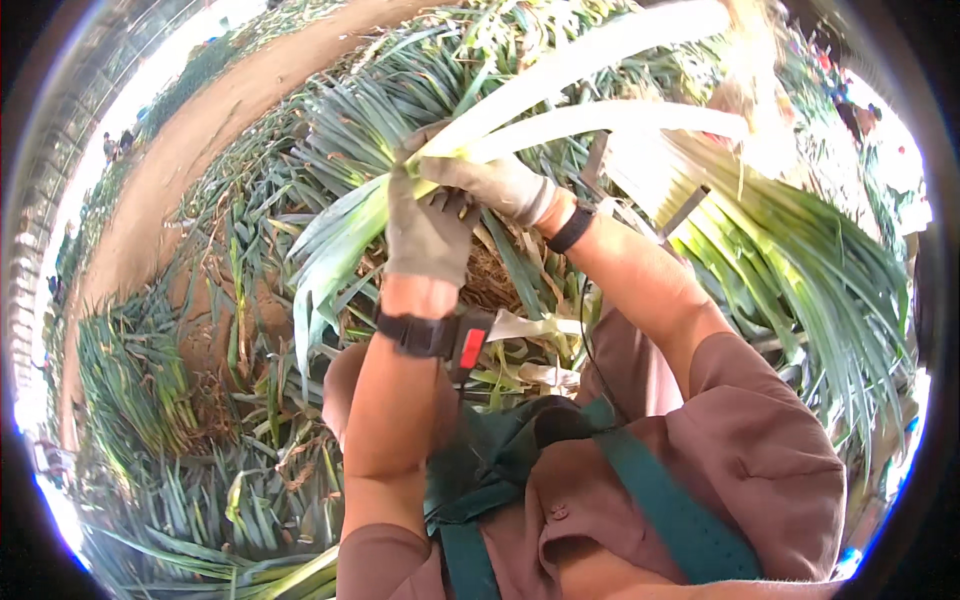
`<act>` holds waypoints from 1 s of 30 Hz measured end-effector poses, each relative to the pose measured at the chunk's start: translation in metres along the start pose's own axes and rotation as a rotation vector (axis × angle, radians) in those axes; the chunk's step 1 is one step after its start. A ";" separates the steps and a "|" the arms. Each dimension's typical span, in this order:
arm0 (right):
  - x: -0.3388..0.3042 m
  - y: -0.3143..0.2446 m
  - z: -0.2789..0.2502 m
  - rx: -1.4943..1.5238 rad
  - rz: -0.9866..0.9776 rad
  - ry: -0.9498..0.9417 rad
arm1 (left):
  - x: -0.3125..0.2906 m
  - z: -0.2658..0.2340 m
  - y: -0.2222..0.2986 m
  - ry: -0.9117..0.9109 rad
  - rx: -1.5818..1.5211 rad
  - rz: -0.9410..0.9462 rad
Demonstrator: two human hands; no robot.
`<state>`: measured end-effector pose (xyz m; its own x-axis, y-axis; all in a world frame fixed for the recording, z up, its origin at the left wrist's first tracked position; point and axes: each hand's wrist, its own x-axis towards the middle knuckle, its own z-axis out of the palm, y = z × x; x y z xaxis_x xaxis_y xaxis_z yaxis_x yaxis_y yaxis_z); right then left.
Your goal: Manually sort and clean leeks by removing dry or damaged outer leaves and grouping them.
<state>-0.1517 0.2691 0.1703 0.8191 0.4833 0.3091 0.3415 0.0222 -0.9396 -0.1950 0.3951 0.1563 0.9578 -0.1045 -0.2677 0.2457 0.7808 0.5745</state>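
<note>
Both my hands wear grey-beige gloves and meet in front of me at the green part of two leeks. My left hand [428, 232] is closed round the leaves, its fingertips partly hidden behind them. Beside it, my right hand [492, 184] is closed on the same leeks where the green turns pale. One long white leek [590, 58] slants up to the right, its root end blurred by glare. Below it a second leek [630, 116] bends the same way. Their green leaves [338, 248] droop to the lower left.
To the right lies a big bunch of leeks [790, 235], with a dark metal upright [686, 211] against it. More leeks [140, 370] are heaped at the left and far side. A dirt path [165, 190] curves along the far left. Cut leaf scraps lie near my knees.
</note>
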 end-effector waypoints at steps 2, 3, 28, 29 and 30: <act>0.012 0.020 -0.015 0.000 -0.175 0.142 | -0.018 0.003 0.006 0.001 0.412 -0.029; 0.016 0.017 -0.014 0.072 -0.210 0.195 | -0.032 0.005 0.018 0.029 0.702 0.016; -0.036 -0.110 -0.060 0.245 -0.195 0.300 | -0.088 0.147 0.225 -0.395 1.071 1.007; -0.035 -0.113 -0.056 0.204 -0.209 0.268 | -0.104 0.158 0.213 -0.476 1.050 0.949; -0.035 -0.111 -0.052 0.202 -0.266 0.224 | -0.109 0.161 0.199 -0.515 1.030 0.894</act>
<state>-0.1942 0.2044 0.2717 0.8020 0.2353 0.5490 0.4763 0.3029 -0.8255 -0.2264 0.4628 0.4241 0.7370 -0.2085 0.6429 -0.6649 -0.0529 0.7450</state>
